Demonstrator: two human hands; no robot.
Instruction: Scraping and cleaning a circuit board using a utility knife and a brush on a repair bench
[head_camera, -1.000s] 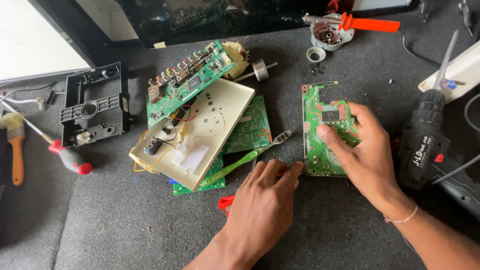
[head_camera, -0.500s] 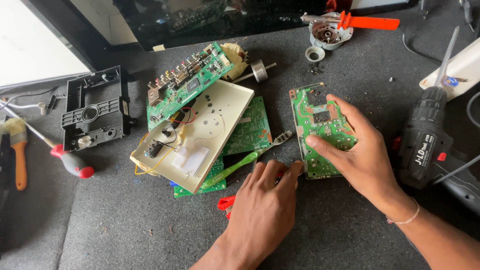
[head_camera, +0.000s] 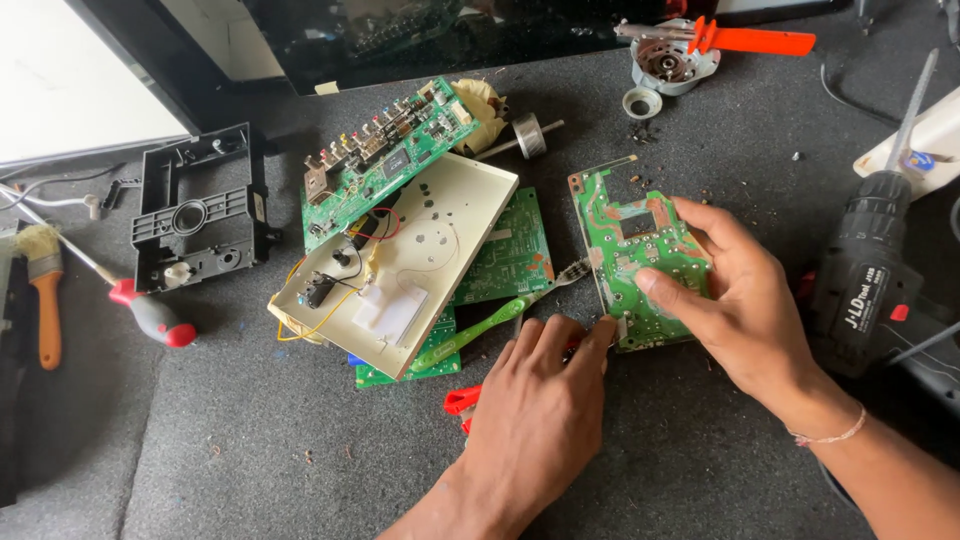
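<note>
Bare forearms; a thin, perhaps beaded, bracelet (head_camera: 828, 436) circles the right wrist.

Glossy green circuit board (head_camera: 640, 255), matt felt mat (head_camera: 740, 130)

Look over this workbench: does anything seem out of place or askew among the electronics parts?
Yes. A green toothbrush lies among the circuit boards, odd beside electronics. The cream panel sits tilted on a heap of boards, loose wires trailing. The right hand holds a green circuit board.

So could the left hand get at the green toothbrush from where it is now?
Probably yes. The left hand rests palm down on the grey mat, and the green toothbrush lies just beyond its fingertips with its handle uncovered. The right hand is off to the side on the green circuit board.
</note>
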